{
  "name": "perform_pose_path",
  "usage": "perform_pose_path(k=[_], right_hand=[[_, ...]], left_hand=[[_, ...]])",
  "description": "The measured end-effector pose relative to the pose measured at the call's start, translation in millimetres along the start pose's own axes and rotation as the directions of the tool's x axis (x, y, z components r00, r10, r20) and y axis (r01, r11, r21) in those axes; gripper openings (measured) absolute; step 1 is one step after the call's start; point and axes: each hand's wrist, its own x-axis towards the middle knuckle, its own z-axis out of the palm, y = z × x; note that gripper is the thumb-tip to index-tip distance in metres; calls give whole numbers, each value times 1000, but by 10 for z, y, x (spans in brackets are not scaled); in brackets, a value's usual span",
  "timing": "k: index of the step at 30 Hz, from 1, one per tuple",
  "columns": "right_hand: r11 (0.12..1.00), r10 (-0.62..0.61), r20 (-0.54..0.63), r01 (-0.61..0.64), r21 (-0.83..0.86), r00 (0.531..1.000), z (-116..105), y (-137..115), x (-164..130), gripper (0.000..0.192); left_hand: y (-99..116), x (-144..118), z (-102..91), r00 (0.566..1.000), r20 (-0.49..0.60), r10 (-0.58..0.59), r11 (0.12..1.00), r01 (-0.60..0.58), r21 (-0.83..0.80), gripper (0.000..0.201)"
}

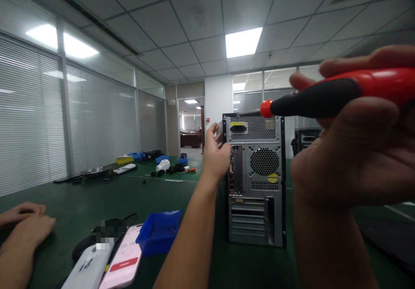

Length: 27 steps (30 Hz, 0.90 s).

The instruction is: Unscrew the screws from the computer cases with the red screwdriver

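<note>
A computer case [279, 194] stands upright on the green table with its back panel towards me. My left hand [216, 157] is at the case's left edge, its thumb by the back panel and its fingers spread along the side. In my right hand [350, 150], close to the camera, is a red and black screwdriver [327, 96]. Its thin shaft points left across the top of the case, towards the upper left corner. Whether the tip touches a screw there, I cannot tell.
A blue tray [158, 233] lies at the front left beside two phones [125, 258]. Another person's hands [30, 226] rest at the far left. Tools and blue trays [162, 159] lie further back on the table [129, 198]. A second case [306, 138] stands behind, right.
</note>
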Motion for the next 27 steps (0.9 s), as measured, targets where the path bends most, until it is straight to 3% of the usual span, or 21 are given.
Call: perform_pose_path(k=[3,5,10,15,22,27], right_hand=[[998,-32,-180,42,53,983,-18,150,-106,23],[997,8,-122,2,79,992,-49,250,-182,23],[1000,-12,24,12,23,1000,-150,381,-273,29],[996,-21,128,32,-80,992,-191,388,-292,30],[996,-21,216,39,-76,976,-210,378,-314,34],[999,-29,212,37,-33,977,-194,424,-337,32]], left_hand=[[-87,-109,-18,968,147,203,940,-235,249,72],[-152,-154,-46,949,201,243,895,-299,332,76],[-225,-135,-108,961,196,198,938,-244,248,80],[-124,-117,-160,966,201,161,927,-218,306,71],[-12,-114,-218,963,237,131,920,-207,334,68],[-20,-112,-214,963,237,130,915,-209,344,69]])
